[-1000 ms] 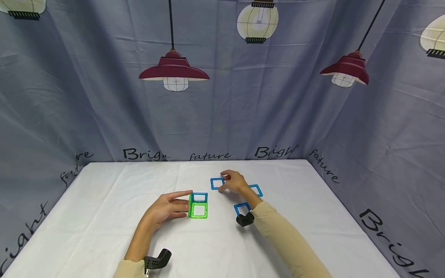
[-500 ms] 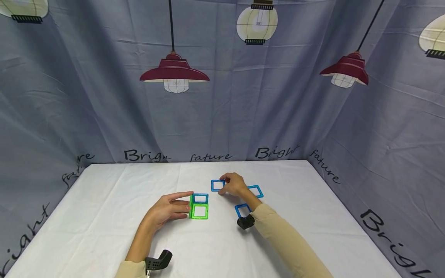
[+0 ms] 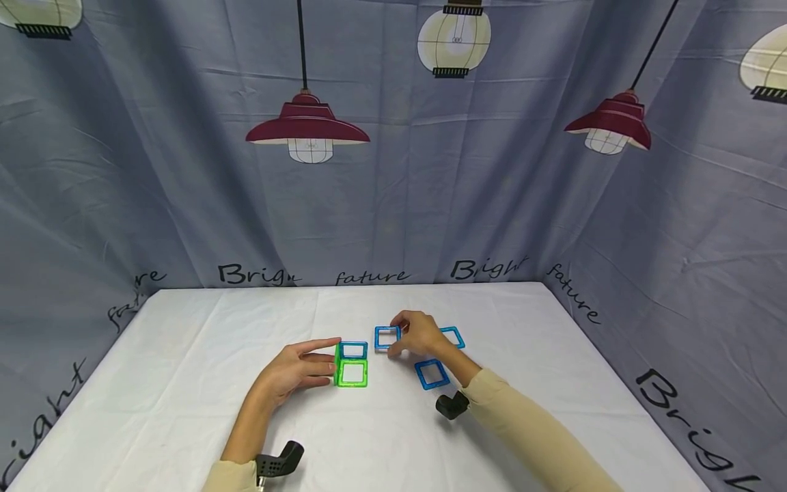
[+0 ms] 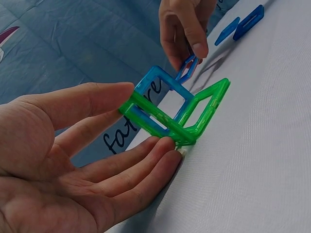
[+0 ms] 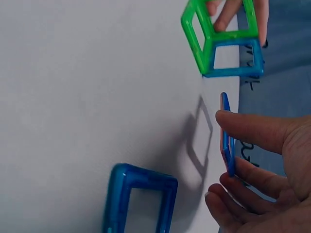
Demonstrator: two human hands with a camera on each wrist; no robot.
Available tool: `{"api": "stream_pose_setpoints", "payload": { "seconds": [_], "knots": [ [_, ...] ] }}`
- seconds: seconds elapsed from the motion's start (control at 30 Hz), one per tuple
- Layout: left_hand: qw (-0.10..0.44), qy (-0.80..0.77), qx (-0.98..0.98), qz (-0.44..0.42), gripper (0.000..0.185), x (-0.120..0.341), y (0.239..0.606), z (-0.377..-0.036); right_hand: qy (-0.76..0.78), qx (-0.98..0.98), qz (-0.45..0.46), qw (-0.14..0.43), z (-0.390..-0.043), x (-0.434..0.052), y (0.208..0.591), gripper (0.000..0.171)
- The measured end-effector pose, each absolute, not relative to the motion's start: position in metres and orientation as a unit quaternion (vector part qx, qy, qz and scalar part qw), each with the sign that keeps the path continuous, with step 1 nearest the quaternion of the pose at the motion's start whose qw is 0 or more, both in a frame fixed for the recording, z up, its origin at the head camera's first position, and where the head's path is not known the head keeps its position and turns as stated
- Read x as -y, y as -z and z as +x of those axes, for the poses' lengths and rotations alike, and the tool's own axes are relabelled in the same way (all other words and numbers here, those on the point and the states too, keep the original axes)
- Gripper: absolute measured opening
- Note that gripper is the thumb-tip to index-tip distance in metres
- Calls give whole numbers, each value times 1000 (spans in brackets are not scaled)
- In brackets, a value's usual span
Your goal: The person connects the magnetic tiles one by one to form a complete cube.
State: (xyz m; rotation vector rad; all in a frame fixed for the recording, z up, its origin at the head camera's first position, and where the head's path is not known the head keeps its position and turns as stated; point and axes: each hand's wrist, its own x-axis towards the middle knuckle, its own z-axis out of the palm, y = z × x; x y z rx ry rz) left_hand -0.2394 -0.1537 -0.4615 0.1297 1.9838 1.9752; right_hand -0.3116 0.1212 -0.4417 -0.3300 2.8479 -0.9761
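Left of the table's middle stands a joined group of magnetic tiles: a green tile (image 3: 353,385) lying flat, a second green tile (image 4: 160,116) upright on its left, and a blue tile (image 3: 354,344) upright at the back. My left hand (image 3: 289,370) holds the left green tile, thumb at its upper corner and several fingertips along its lower edge. A little right and behind, my right hand (image 3: 420,333) pinches a loose blue tile (image 5: 225,138) between thumb and fingers. That tile is held on edge, apart from the group, its shadow on the cloth.
Two more blue tiles lie flat on the white-clothed table (image 3: 154,410): one (image 3: 437,386) in front of my right forearm, another (image 3: 462,337) beyond it. A grey curtain (image 3: 393,219) with printed lamps rises behind the table.
My right hand has drawn the blue tile slightly toward me. The right forearm has shifted right, uncovering the nearer loose blue tile. My left hand and the joined tiles stay put.
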Motion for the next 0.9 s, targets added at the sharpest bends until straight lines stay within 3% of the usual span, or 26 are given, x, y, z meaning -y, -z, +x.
{"api": "stream_pose_setpoints", "payload": {
  "seconds": [0.5, 0.9],
  "knots": [
    [171, -699, -693, 45, 61, 157, 461, -239, 297, -935, -180, 74, -269, -122, 442, 52],
    [170, -693, -699, 50, 61, 154, 460, -238, 290, -932, -207, 64, -258, -120, 447, 52]
  ]
}}
